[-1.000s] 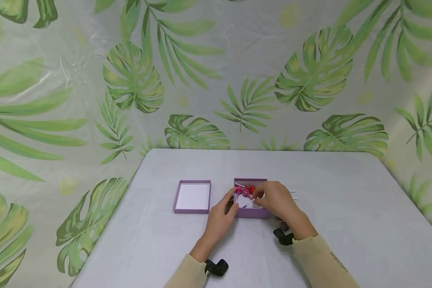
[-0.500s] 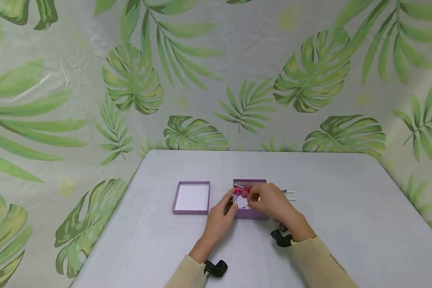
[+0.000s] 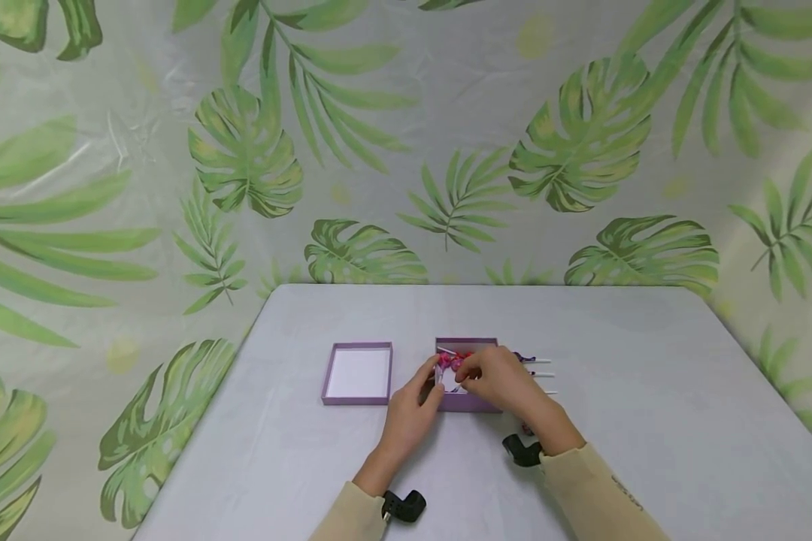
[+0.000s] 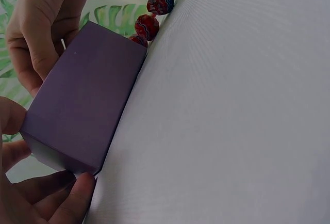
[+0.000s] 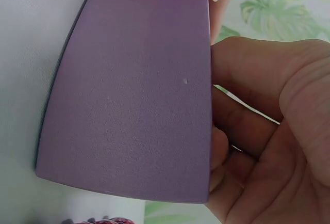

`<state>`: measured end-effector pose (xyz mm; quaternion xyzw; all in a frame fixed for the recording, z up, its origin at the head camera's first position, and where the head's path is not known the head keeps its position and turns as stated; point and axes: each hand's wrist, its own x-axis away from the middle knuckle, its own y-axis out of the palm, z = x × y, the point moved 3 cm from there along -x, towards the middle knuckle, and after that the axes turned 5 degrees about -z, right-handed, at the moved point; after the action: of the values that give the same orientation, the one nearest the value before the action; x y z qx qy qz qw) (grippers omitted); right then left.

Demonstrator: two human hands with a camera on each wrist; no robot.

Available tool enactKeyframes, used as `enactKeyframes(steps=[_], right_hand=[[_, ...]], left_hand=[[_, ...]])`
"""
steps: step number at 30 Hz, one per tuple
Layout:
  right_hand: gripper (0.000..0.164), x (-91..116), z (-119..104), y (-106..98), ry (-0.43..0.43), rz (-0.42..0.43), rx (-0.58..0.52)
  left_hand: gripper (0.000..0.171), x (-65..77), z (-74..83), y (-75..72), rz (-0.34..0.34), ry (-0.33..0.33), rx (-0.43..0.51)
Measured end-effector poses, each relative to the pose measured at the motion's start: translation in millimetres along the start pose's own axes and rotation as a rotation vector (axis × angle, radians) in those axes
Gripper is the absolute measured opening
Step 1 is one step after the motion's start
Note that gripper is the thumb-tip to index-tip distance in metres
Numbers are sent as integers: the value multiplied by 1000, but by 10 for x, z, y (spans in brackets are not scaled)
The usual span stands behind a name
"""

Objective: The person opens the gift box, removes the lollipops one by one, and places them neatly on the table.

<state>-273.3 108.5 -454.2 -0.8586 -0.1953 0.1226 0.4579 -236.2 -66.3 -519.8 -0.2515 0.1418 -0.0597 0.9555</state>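
Note:
A purple box [image 3: 470, 403] with a pale inside stands on the table, several red and pink wrapped lollipops [image 3: 445, 361] lying in it. My left hand [image 3: 409, 413] holds the box's left end; in the left wrist view its fingertips [image 4: 80, 195] press the end wall. Over the box's opening, my right hand [image 3: 504, 379] pinches the thin white stick of a lollipop [image 5: 247, 104] between thumb and fingers. That lollipop's head is hidden behind the box wall in the right wrist view. The right hand also covers part of the box's inside in the head view.
Left of the box lies a shallow purple lid [image 3: 359, 401], white inside facing up. Right of it, several lollipops lie on the table, their white sticks [image 3: 544, 374] pointing right. Red and blue wrapped heads [image 4: 161, 2] show beyond the box in the left wrist view.
My right hand has moved slightly left and lower over the box with the lollipop. More of the sticks on the right show now. The left hand stays at the box's left end.

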Motion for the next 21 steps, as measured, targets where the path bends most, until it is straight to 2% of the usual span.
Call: enactKeyframes(steps=[9,21], right_hand=[[6,39,-1,-9,13,20,-11],[9,95,-16,-258,-9,91,11]], left_hand=[[49,3,18,5,0,24,-6],[50,8,34,-5,14,7,-20]])
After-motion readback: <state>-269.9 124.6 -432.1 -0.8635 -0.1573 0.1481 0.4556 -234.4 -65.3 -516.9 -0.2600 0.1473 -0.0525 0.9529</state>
